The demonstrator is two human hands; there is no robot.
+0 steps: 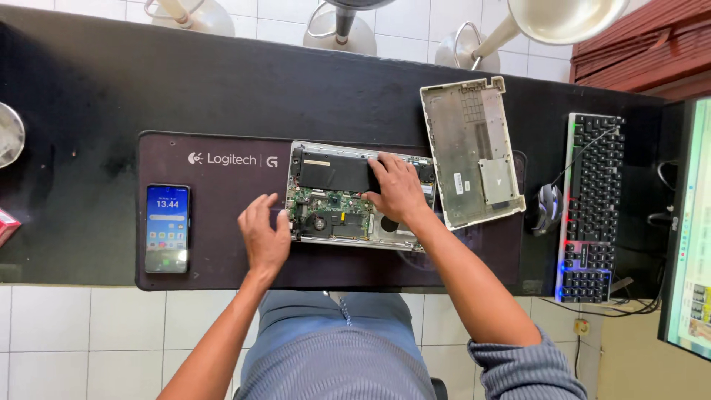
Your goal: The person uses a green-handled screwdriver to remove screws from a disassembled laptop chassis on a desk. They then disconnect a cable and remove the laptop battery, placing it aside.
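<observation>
Opened laptop (361, 196), underside up, black battery (335, 173) and circuit board (329, 211) exposed, flat on desk mat

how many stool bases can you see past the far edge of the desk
3, all on the white tiles beyond the black desk: one round chrome stool base at upper left, one at the middle, one further right. Others may lie out of frame.

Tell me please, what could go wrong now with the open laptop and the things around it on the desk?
1. The right hand presses on the black battery inside the open laptop; a slip could perhaps hit the bare green circuit board.
2. The left hand rests at the laptop's left edge and might push it sideways.
3. The removed bottom cover lies tilted beside the mouse and could be bumped.
</observation>
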